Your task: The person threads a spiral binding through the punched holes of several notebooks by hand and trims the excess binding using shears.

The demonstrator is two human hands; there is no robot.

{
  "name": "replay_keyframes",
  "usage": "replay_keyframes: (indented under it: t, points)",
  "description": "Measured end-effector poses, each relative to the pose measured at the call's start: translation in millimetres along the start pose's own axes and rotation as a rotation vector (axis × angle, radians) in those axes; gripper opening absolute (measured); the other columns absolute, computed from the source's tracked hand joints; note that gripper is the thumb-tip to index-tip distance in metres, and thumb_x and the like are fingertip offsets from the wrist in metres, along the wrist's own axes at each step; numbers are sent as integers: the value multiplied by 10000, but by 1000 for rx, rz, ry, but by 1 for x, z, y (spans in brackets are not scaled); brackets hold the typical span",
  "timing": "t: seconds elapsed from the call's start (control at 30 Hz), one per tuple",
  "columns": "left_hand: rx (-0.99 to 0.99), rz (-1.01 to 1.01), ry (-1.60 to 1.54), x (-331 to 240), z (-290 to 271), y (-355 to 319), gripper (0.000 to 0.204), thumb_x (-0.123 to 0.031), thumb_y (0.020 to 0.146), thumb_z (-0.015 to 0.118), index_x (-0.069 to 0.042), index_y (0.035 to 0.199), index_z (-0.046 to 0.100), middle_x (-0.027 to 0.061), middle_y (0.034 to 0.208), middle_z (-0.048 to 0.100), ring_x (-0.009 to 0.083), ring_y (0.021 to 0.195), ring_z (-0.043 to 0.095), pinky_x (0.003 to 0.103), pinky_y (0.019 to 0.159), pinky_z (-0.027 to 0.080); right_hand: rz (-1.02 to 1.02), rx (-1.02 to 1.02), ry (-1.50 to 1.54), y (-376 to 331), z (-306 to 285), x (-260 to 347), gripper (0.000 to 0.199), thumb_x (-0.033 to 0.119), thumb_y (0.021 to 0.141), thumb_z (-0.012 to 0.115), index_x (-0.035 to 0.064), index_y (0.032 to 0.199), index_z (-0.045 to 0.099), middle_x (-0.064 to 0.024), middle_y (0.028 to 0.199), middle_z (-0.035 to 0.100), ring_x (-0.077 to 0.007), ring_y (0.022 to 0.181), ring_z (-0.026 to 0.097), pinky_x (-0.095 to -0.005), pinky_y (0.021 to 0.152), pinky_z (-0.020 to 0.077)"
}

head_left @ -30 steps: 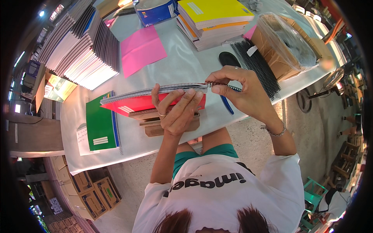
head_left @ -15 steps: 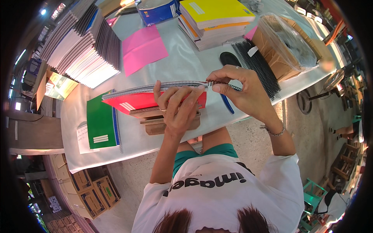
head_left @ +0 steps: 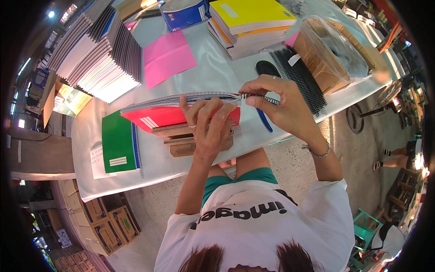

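My left hand (head_left: 209, 123) grips a red-covered notebook (head_left: 159, 116), held on edge above the white table (head_left: 204, 75). Its thick block of pages (head_left: 181, 97) faces up. My right hand (head_left: 277, 105) pinches a black spiral binding coil (head_left: 260, 97) at the right end of the notebook's punched edge. Under the notebook sits a stepped wooden jig (head_left: 186, 139). A blue pen (head_left: 263, 121) lies on the table beneath my right hand.
A green notebook (head_left: 118, 143) lies at the left. Tall stacks of spiral notebooks (head_left: 97, 52) stand at the back left, a pink sheet (head_left: 166, 56), a yellow-topped stack (head_left: 249, 22), loose black coils (head_left: 301, 81) and a bagged box (head_left: 333, 52) at the right. Cardboard boxes (head_left: 106, 217) sit below the table.
My left hand's fingers have shifted slightly on the notebook. The right hand stays at the coil end, its fingers slightly turned.
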State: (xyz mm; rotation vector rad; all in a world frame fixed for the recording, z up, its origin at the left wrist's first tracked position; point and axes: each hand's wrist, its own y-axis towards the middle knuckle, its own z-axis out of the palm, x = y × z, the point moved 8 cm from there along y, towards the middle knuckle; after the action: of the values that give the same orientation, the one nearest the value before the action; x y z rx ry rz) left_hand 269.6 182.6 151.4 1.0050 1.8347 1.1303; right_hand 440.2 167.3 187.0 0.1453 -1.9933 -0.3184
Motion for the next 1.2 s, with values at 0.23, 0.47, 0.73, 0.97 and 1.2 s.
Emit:
replay_keyframes:
  t: [0.23,0.47,0.73,0.97,1.2]
  points:
    - [66,-36,58,-3,4,3,285,-25,823,719,-149,1079,708,41,1102,583,251,1051,532,595,1211,248,-16,-6,3,0,1,-1,224,36,865,747,-18,1082,746,-85,970,727,-159,872,652,-291,845,520]
    - [132,-203,40,-3,-2,19,261,-73,845,717,-118,1100,688,77,1187,559,291,1112,505,555,1141,305,-97,3,-46,0,-2,7,220,55,877,753,-13,1085,738,-94,965,713,-178,865,650,-291,817,513]
    - [393,-174,20,2,8,41,203,-141,908,646,-129,1108,684,49,1119,648,260,1099,550,522,1125,218,-170,19,-75,3,-5,15,219,-6,854,745,-14,1073,732,-97,933,690,-187,801,606,-293,765,490]
    - [487,-230,-60,10,13,44,183,-180,929,658,-124,1102,682,28,1025,644,249,1037,545,501,1116,216,-220,23,-107,7,-5,16,241,-24,835,748,4,1074,731,-102,955,695,-231,847,633,-309,769,502]
    - [442,-134,29,4,16,43,219,-244,923,688,-136,1112,666,21,1048,587,247,1068,502,503,1089,220,-428,-116,-416,-5,0,34,277,-40,834,728,42,1097,709,-115,1000,688,-328,944,643,-370,790,514]
